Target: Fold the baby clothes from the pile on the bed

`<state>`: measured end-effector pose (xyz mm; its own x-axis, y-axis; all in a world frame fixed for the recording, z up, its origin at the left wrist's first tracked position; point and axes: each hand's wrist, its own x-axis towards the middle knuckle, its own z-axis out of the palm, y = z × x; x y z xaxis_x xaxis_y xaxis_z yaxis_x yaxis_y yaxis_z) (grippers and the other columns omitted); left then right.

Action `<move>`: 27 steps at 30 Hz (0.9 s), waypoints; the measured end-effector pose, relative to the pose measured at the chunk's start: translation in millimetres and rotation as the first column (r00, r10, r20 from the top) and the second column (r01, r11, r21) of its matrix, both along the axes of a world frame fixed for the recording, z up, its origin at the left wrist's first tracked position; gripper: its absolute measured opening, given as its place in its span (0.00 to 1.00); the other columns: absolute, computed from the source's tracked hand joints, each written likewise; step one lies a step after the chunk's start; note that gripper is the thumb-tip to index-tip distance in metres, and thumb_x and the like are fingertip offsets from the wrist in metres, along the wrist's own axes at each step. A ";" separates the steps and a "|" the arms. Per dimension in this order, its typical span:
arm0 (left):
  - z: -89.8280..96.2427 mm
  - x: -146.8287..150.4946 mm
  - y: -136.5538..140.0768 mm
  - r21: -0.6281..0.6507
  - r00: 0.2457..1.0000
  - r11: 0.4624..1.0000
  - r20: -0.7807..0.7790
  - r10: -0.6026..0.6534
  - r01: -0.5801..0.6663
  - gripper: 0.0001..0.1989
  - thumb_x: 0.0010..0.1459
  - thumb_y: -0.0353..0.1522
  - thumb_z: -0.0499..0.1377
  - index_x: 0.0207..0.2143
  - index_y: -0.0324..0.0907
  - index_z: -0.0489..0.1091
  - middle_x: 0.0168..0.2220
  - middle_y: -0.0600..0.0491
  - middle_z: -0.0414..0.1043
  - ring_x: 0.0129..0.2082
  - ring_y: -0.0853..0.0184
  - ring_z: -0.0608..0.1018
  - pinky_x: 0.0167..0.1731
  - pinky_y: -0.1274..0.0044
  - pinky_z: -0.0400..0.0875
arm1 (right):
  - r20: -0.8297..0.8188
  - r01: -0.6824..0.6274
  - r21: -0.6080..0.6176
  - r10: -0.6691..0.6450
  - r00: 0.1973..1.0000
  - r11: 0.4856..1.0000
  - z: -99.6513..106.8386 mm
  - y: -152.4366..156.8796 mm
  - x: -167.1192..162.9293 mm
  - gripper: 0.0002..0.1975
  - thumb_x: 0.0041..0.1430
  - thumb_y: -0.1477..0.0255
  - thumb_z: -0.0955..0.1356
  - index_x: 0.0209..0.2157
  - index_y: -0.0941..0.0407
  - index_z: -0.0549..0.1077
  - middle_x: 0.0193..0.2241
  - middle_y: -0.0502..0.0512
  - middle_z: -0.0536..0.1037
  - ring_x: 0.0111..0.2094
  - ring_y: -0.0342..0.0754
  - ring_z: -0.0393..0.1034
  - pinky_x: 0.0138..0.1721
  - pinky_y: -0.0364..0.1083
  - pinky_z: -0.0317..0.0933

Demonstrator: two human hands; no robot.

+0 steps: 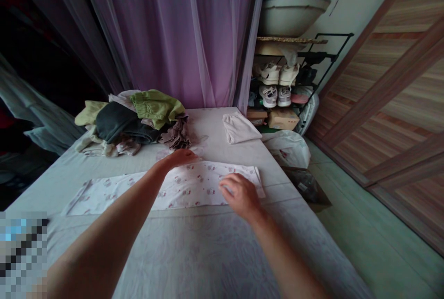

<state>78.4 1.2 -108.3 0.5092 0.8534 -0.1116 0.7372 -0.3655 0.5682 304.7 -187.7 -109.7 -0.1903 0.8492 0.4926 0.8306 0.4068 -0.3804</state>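
Note:
A white garment with small reddish printed figures [187,188] lies folded into a long strip across the bed; its exact kind is unclear. At its far edge is my left hand [183,156], fingers closed on the fabric there and partly hidden from me. My right hand [241,195] is over the strip's right part, fingers loosely curled, with a gap between thumb and forefinger and nothing held. Beyond the strip, to the right, a pale folded cloth [240,127] rests near the bed's edge.
A heap of clothes [118,121] with green, dark and brown pieces lies at the back left. Purple curtains [173,35] hang behind the bed [208,252]. At right stand a shoe rack [333,56], a white plastic bag [291,148] and a wooden wardrobe [388,104].

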 end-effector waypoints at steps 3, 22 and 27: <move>3.8 -0.5 -2.5 0.005 0.992 1.000 -0.124 -0.029 0.029 0.19 0.54 0.46 0.55 0.26 0.40 0.75 0.21 0.56 0.70 0.23 0.70 0.69 0.25 0.79 0.59 | 0.079 -0.201 -0.133 0.213 0.974 0.971 -4.3 -6.2 -32.3 0.03 0.58 0.70 0.71 0.35 0.53 0.77 0.34 0.51 0.78 0.39 0.47 0.70 0.41 0.45 0.62; -10.0 -27.6 -43.9 0.375 0.989 0.920 -0.052 0.140 -0.111 0.13 0.60 0.31 0.54 0.44 0.44 0.75 0.46 0.49 0.77 0.45 0.62 0.77 0.47 0.73 0.69 | 0.249 -0.195 -0.120 0.220 0.943 0.973 -18.5 -7.5 -57.2 0.04 0.64 0.75 0.66 0.36 0.55 0.75 0.36 0.53 0.77 0.38 0.48 0.68 0.39 0.46 0.60; -8.1 -69.3 -73.4 0.557 0.996 0.828 -0.022 0.086 -0.059 0.13 0.60 0.28 0.51 0.40 0.42 0.75 0.43 0.47 0.78 0.44 0.60 0.77 0.48 0.68 0.70 | 0.274 -0.241 -0.085 0.255 0.927 0.967 -17.8 -11.9 -60.0 0.05 0.62 0.76 0.67 0.35 0.53 0.75 0.38 0.52 0.77 0.39 0.48 0.68 0.39 0.47 0.60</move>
